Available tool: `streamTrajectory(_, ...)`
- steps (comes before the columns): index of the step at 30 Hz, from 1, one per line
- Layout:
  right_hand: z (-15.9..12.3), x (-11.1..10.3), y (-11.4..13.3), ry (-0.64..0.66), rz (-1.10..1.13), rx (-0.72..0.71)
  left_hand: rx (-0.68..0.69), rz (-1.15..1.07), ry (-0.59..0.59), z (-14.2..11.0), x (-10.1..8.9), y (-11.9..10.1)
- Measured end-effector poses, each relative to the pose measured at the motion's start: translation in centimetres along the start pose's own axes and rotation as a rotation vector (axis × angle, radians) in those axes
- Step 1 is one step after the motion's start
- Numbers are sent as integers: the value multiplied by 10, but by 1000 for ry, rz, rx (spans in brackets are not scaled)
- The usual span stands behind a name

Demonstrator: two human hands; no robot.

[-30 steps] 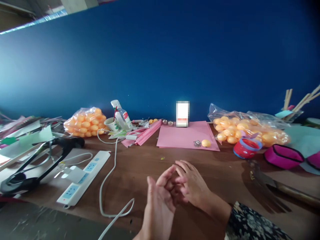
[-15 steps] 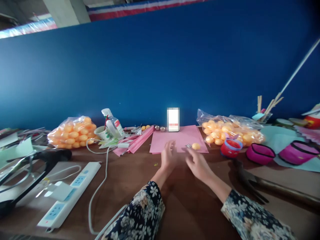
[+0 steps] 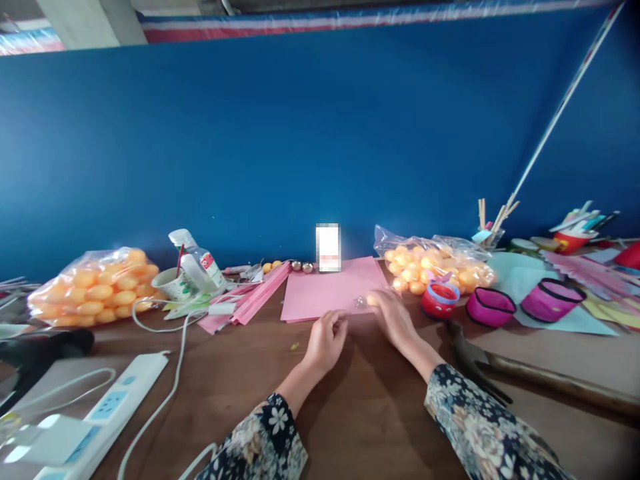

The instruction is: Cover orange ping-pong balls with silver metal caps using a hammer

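My right hand (image 3: pixel 394 320) reaches over the right side of a pink paper sheet (image 3: pixel 320 290), its fingers closed round a small orange ball (image 3: pixel 373 301). Part of the ball is hidden by the fingers. Beside it on the paper lies a small shiny, silvery cluster (image 3: pixel 360 303), too small to name. At the paper's lower edge is my left hand (image 3: pixel 325 341), with its fingers curled in towards the thumb. Whatever may be between those fingers cannot be made out. Behind the hands, a phone with a blanked-out bright screen (image 3: pixel 329 248) stands upright at the paper's far edge.
Bags of orange balls stand left (image 3: pixel 100 287) and right (image 3: pixel 435 263). A hammer (image 3: pixel 550 372), a red cup (image 3: pixel 440 300) and magenta pouches (image 3: pixel 491 307) lie to the right. A power strip (image 3: pixel 117 400), white cable (image 3: pixel 183 353) and bottle (image 3: pixel 200 260) are left.
My right hand has moved onto the orange ball, which lay uncovered before. My left hand has curled its fingers and drawn back slightly. The view has swung to the right.
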State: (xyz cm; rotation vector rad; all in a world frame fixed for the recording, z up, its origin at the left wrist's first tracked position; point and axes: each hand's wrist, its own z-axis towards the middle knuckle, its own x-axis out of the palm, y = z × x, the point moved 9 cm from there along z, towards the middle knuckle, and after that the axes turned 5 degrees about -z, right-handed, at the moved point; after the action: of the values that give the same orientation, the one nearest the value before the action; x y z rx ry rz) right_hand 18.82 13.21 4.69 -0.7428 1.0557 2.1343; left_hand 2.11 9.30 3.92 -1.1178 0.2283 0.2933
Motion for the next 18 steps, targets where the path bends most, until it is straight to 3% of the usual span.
streamTrajectory(4, 0, 3, 5, -50, 149, 84, -64, -92, 98, -13, 9, 4)
streamTrajectory(7, -7, 14, 17, -61, 573, 252, -205, -318, 24, -17, 1, 18)
streamTrajectory(9, -13, 23, 30, -24, 717, 316, -263, -451, -44, -16, -6, 26)
streamTrajectory(13, -17, 36, 54, 96, 799, 275, -285, -515, -84, -12, -14, 31)
streamTrajectory(18, -17, 42, 57, 143, 777, 196, -208, -410, -57, -9, -16, 23)
